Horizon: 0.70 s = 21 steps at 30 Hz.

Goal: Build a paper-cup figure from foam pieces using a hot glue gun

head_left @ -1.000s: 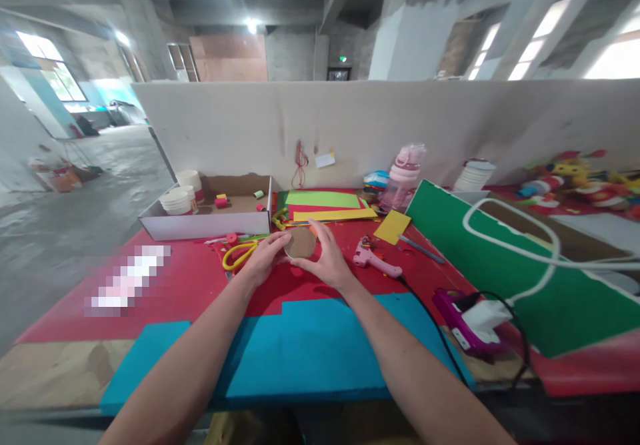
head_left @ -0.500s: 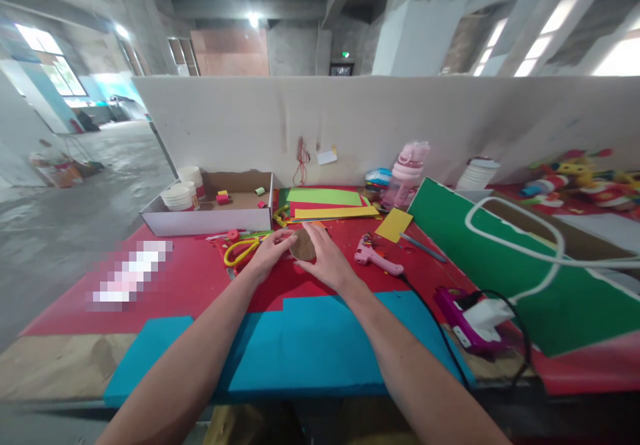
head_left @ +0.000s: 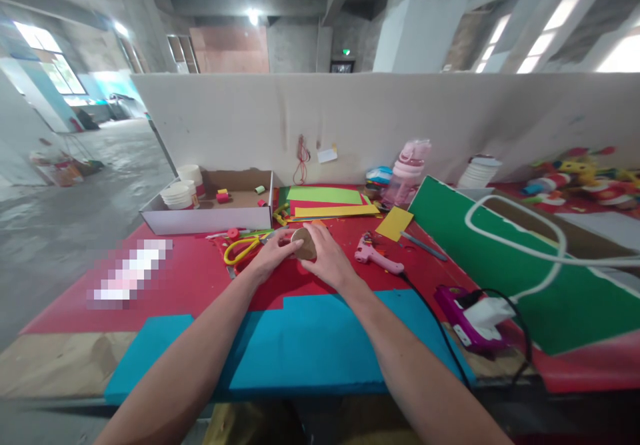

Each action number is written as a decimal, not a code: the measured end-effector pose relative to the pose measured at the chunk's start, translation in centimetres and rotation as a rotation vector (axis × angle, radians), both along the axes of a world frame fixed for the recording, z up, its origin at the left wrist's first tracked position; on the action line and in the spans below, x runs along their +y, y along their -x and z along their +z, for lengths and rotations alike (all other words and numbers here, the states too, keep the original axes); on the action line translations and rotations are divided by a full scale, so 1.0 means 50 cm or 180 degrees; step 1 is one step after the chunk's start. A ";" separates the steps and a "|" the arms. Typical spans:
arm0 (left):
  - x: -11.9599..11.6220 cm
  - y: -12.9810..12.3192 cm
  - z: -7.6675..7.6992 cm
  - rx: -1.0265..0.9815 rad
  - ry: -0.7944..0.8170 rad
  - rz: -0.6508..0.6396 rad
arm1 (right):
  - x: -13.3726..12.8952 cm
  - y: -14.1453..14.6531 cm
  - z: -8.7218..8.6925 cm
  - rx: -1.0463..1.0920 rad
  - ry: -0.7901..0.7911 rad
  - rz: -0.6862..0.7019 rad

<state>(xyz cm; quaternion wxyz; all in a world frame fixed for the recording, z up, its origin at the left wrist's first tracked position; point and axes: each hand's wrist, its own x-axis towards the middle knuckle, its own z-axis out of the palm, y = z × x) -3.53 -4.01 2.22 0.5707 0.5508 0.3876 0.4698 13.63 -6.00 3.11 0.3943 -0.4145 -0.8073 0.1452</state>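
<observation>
Between my two hands is a round brown disc [head_left: 305,245] with a pale rim, held above the red table covering. My left hand [head_left: 274,253] grips its left edge, the thumb lying across the near face. Around the right edge curls my right hand [head_left: 327,257], its fingers over the far side. Whether the disc is flat or the end of a cup I cannot tell. Yellow-handled scissors [head_left: 243,250] lie just left of my left hand. To the right of my right hand rests a pink hot glue gun [head_left: 376,256] with a black cord.
A white-sided box [head_left: 210,220] with paper cups and small rolls stands at left. Blue sheets [head_left: 310,351] cover the front edge. A green board [head_left: 500,265], purple power strip [head_left: 470,321] and white cable are at right. Behind are coloured papers [head_left: 325,196] and a pink bottle [head_left: 405,171].
The disc has turned a little between my hands and sits slightly further right. My left thumb has moved from its edge across its face.
</observation>
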 end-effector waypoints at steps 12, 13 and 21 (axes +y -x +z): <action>-0.013 0.009 0.026 0.0261 -0.0889 0.0485 | -0.007 -0.043 0.035 0.0740 -0.0301 0.0194; -0.015 0.013 0.030 0.0285 -0.1000 0.0493 | -0.001 -0.054 0.036 0.0930 -0.0321 0.0019; -0.008 0.008 0.022 0.0214 -0.0985 0.0200 | -0.005 -0.029 0.029 0.1715 0.0315 0.0273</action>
